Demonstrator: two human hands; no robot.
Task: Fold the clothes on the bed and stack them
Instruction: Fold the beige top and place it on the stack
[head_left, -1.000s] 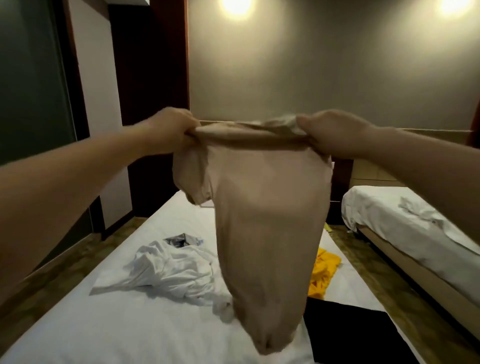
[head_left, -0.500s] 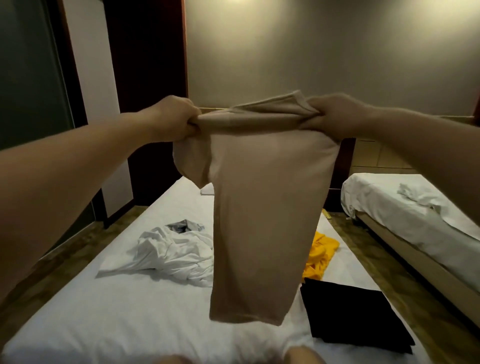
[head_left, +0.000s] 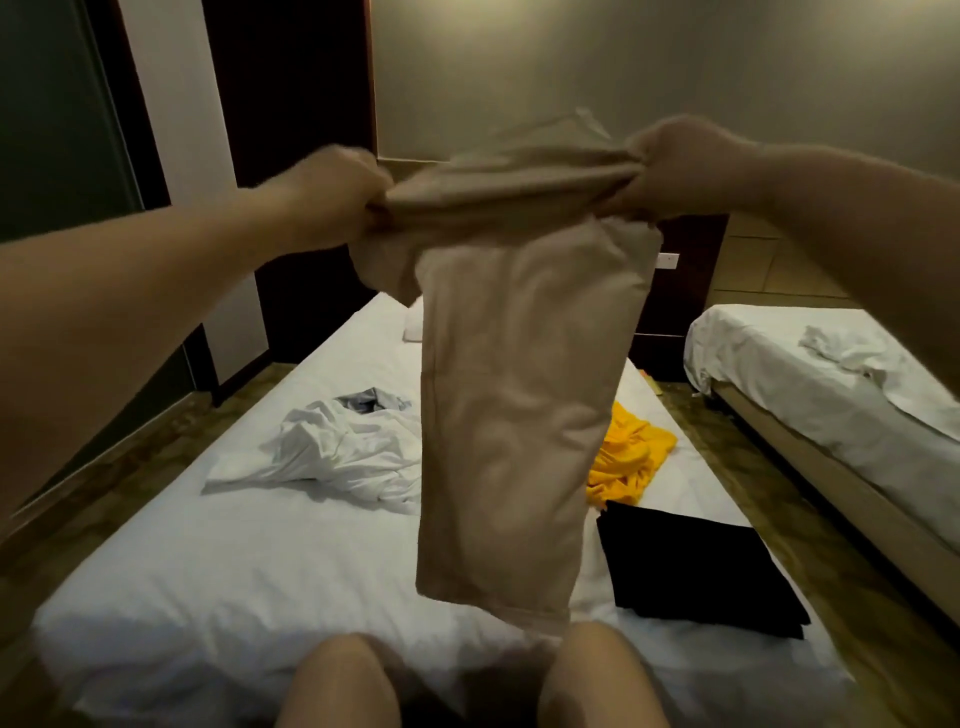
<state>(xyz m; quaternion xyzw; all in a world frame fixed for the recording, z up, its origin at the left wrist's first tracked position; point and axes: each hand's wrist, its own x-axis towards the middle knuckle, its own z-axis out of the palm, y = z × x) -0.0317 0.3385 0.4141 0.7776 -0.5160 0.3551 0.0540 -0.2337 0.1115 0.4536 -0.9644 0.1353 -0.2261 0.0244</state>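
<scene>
A beige garment (head_left: 514, 395) hangs in the air over the bed (head_left: 234, 561), folded lengthwise into a long strip. My left hand (head_left: 337, 200) grips its top left corner and my right hand (head_left: 670, 171) grips the top right corner, the top edge stretched between them. Its lower hem hangs just above my knees. On the sheet behind it lie a crumpled white garment (head_left: 343, 452), a crumpled yellow garment (head_left: 628, 457) and a folded black garment (head_left: 696, 566) at the right.
A second bed (head_left: 841, 395) with white sheets stands to the right across a strip of floor. A dark wooden panel and a wall close off the far end. My bare knees (head_left: 343, 680) show at the bottom edge.
The view has tipped downward, so my knees now show. The beige garment hangs straighter and narrower, with its hem nearer to me. Both hands keep their grip.
</scene>
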